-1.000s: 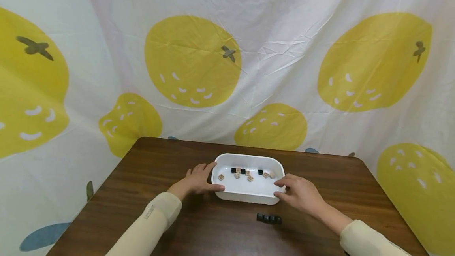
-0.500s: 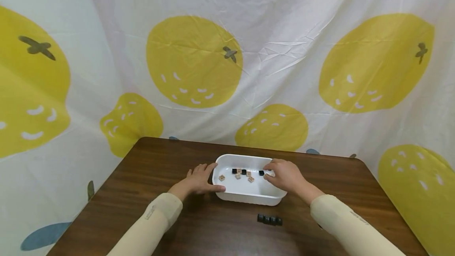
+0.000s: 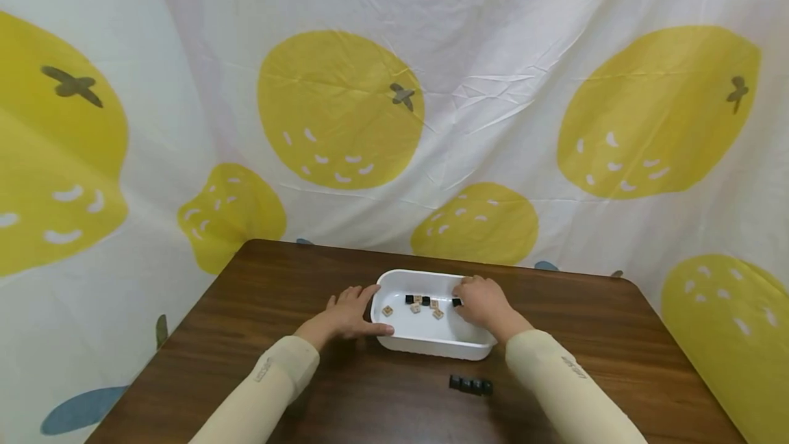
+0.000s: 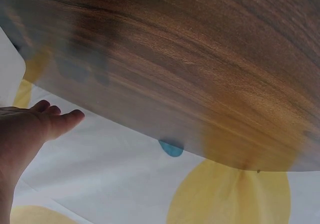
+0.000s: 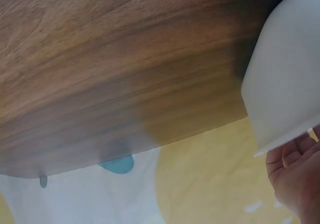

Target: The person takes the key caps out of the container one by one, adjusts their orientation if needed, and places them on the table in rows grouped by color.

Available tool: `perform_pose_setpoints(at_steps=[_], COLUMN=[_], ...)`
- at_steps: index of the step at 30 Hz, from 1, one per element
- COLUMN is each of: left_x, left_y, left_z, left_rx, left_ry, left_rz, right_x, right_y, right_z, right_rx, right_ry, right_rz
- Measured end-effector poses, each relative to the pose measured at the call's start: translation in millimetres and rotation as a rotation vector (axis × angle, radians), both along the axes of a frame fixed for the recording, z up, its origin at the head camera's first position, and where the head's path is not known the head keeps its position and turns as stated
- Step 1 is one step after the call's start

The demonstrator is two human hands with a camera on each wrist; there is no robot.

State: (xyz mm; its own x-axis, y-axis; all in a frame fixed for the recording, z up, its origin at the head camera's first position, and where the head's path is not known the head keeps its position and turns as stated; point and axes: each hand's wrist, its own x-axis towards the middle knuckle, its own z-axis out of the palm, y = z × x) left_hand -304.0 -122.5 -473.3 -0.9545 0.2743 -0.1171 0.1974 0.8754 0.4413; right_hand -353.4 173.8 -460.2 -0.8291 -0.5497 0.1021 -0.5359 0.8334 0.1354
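A white oblong tray [image 3: 425, 347] stands on the table, with several small beige keycaps [image 3: 387, 310] and black keycaps [image 3: 409, 299] scattered inside. My left hand [image 3: 348, 315] rests at its left end, fingers extended along the outside and thumb on the near rim. My right hand [image 3: 483, 303] reaches over the right end into the tray, fingers bent down beside a black keycap [image 3: 456, 302]. In the right wrist view the tray's wall [image 5: 290, 74] partly covers that hand [image 5: 300, 179]; I cannot tell what its fingertips hold.
In front of the tray, several black keycaps stand in a row [image 3: 470, 385] on the brown wooden table [image 3: 308, 279]. A white cloth with yellow lemons [image 3: 339, 108] hangs behind the table's far edge.
My right hand has moved from the tray's right rim leftward and inward, now covering the beige keycaps at that end. The left hand stays at the left end.
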Motion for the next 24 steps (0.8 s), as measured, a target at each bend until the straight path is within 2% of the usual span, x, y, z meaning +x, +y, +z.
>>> perform_pose_setpoints(at_steps=[8,17,24], left_x=[-0.7,-0.9,-1.1], left_y=[1.3,0.7,-1.0], left_z=[-2.0,-1.0,-2.0], left_rx=[-0.011,-0.014,-0.015], left_ry=[0.005,0.000,0.002], left_rz=[0.001,0.007,0.011], right_x=[-1.0,0.4,0.3], right_y=[-5.0,-8.1,-12.8], right_z=[-10.0,-10.9,-11.8], right_rx=[0.054,0.090,0.046], right_ry=[0.038,0.075,0.073], right_rz=[-0.054,0.057,0.045])
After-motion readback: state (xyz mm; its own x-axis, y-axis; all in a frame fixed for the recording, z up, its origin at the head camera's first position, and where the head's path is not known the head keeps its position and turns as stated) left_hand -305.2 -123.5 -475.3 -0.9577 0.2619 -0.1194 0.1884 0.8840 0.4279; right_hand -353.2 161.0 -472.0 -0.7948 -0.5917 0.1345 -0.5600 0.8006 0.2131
